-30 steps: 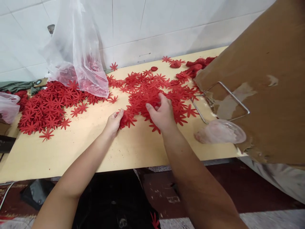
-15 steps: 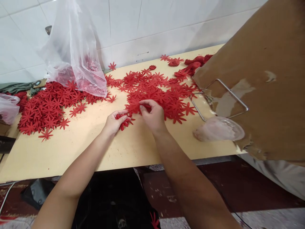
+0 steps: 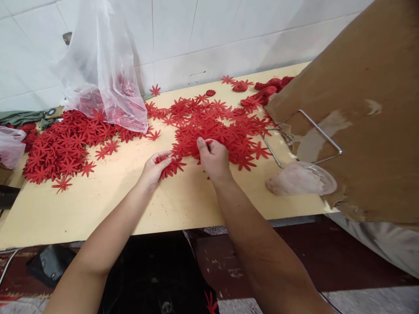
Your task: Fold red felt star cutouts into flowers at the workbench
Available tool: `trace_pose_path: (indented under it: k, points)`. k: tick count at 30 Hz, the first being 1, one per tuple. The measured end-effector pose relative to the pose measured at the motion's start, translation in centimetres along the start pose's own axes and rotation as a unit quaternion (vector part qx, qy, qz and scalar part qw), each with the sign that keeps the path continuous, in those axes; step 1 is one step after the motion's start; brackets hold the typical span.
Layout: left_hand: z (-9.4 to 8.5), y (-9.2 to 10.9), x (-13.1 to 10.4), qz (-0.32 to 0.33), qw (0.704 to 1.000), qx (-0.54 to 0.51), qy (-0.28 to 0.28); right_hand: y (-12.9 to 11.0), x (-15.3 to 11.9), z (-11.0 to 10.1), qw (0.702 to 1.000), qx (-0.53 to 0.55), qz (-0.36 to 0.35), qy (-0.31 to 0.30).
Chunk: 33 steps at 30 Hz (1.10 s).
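My left hand (image 3: 156, 169) is closed on red flower-shaped cut-outs (image 3: 174, 167) with long narrow petals, held at the near edge of a loose pile. Just to the right, my right hand (image 3: 215, 159) is closed, its thumb and index finger nearly together over that pile (image 3: 214, 126) of red flower cut-outs. Red shows around its fingertips, but whether they pinch a piece is hard to make out. A second heap (image 3: 65, 146) of the same cut-outs lies to the left.
A clear plastic bag (image 3: 111, 87) with red pieces hangs over the left heap. At right are a cardboard sheet (image 3: 369, 131), a bent metal wire frame (image 3: 324, 131) and a clear plastic container (image 3: 304, 179). Red rolls (image 3: 268, 89) lie behind on the table (image 3: 114, 200).
My right hand has drawn away from my left, slightly to the right, and its fingers have come closer together. The left hand keeps its hold almost in place.
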<state>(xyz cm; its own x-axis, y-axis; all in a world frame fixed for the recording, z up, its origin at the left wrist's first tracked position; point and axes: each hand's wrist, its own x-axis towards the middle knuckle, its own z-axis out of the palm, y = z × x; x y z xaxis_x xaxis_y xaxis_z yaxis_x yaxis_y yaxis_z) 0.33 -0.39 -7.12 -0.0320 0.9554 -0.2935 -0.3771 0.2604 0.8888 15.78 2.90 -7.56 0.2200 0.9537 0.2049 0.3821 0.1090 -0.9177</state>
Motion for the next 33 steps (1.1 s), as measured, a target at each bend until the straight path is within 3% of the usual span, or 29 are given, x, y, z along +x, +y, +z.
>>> trace_pose_path:
  k: [4,8,13,14,16,19,23,25,30,33]
  points:
    - [-0.2,0.0,-0.1,0.001,0.999,-0.025,-0.027,0.3,0.8,0.3,0.999,0.039,-0.012,0.03]
    - [-0.6,0.1,0.0,0.006,1.0,-0.016,0.005,1.1,1.9,0.6,0.995,0.081,-0.026,0.046]
    - [-1.0,-0.3,0.4,0.04,0.999,0.008,0.031,0.1,0.6,0.9,0.989,-0.039,-0.12,0.083]
    - [-1.0,-0.4,0.5,0.045,0.998,0.006,0.038,-0.3,0.0,1.2,0.988,-0.042,-0.138,0.063]
    - [-1.0,-0.5,0.6,0.05,0.997,-0.003,0.05,-0.9,-1.2,2.1,0.99,0.006,-0.133,-0.034]
    - [-1.1,-0.6,0.7,0.052,0.997,-0.006,0.056,-1.3,-2.4,3.5,0.975,0.102,-0.064,-0.185]
    - [-1.3,-0.5,0.6,0.049,0.997,0.001,0.058,-1.1,-2.5,4.4,0.945,0.191,-0.011,-0.265]
    - [-1.3,-0.5,0.7,0.049,0.997,-0.009,0.053,-0.9,-2.3,4.5,0.944,0.206,-0.009,-0.257]
    - [-1.4,-0.6,0.8,0.032,0.999,-0.028,0.019,-0.4,-2.4,4.6,0.978,0.162,-0.026,-0.131]
    - [-1.4,-0.6,0.8,0.019,1.0,-0.005,0.009,-0.5,-2.8,4.7,0.982,0.152,-0.025,-0.113]
